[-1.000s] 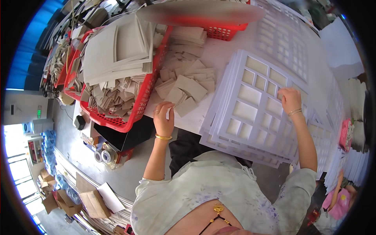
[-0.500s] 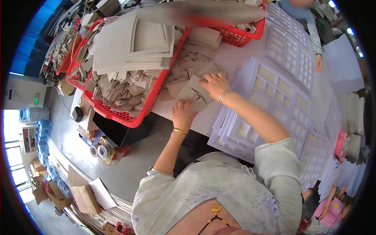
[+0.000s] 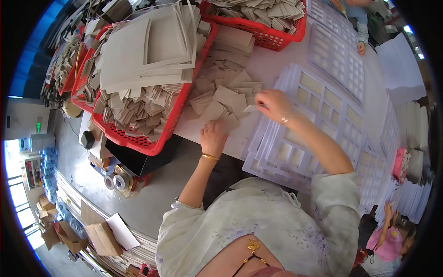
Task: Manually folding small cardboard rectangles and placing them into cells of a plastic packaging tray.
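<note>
My right hand (image 3: 275, 104) is closed in a pinch on a small card piece (image 3: 250, 108), seen nearly edge-on, above the left edge of the stacked white frame sheets (image 3: 285, 152). My left hand (image 3: 213, 138) rests at the near side of a loose pile of grey cardboard pieces (image 3: 225, 96). Its fingers lie stretched out against the nearest pieces, with nothing gripped. The frame sheets have rectangular windows showing beige board. Left of the pile stands a red plastic basket (image 3: 159, 148) full of similar pieces, with larger cardboard sheets (image 3: 122, 55) lying on top.
Another red basket (image 3: 267, 40) of pieces stands at the far side of the table (image 3: 281, 60). More frame sheets (image 3: 339, 57) lie at the far right, near a co-worker's hand (image 3: 361, 48). Tape rolls (image 3: 119, 181) and open cartons (image 3: 104, 237) sit lower left.
My right hand has moved right, off the pile, and now pinches a card piece. My left hand has stayed almost in place. The co-worker's hand has drawn back.
</note>
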A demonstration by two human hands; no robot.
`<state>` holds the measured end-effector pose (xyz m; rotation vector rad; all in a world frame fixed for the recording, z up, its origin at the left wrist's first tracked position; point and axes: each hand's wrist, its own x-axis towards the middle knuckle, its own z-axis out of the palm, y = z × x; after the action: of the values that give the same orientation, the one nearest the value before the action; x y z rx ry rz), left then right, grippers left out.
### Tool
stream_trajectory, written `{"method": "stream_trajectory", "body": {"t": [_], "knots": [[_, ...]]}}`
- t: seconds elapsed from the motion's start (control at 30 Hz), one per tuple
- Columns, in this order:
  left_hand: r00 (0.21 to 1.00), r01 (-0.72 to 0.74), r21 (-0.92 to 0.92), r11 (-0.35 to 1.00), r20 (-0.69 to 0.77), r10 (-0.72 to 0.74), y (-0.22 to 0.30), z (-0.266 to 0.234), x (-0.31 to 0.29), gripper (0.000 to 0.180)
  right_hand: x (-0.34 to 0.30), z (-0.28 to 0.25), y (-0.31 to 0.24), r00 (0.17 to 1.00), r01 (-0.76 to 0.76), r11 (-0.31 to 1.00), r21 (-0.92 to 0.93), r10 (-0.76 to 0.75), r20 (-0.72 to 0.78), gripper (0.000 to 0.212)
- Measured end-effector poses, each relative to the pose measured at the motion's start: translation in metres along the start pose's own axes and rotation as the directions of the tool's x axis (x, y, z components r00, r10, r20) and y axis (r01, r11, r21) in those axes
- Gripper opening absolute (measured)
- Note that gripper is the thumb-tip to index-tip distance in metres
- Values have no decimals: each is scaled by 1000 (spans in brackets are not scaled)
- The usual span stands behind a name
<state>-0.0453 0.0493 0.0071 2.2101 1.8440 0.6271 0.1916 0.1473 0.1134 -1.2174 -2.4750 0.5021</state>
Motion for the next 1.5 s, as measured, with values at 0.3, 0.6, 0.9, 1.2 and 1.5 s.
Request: {"method": "stream_trajectory", "body": {"t": [0.3, 0.6, 0.9, 1.2, 1.5], "knots": [[997, -10, 81, 997, 83, 4, 9, 14, 9, 60, -112, -60, 30, 788, -262, 786, 560, 510, -347, 28], [994, -106, 31, 994, 21, 105, 16, 5, 23, 41, -171, -62, 47, 635, -457, 523, 720, 758, -148, 26], [989, -142, -342, 929, -86, 120, 23, -5, 24, 19, -145, -45, 48, 623, -575, 434, 694, 782, 28, 17], [975, -198, -722, 663, -78, 207, 137, -35, 69, 14, -145, -46, 40, 784, -602, 798, -24, 585, -206, 10], [850, -275, -670, 690, 166, 500, 187, -3, 87, 8, -152, -39, 46, 791, -574, 818, 26, 563, -241, 12]]}}
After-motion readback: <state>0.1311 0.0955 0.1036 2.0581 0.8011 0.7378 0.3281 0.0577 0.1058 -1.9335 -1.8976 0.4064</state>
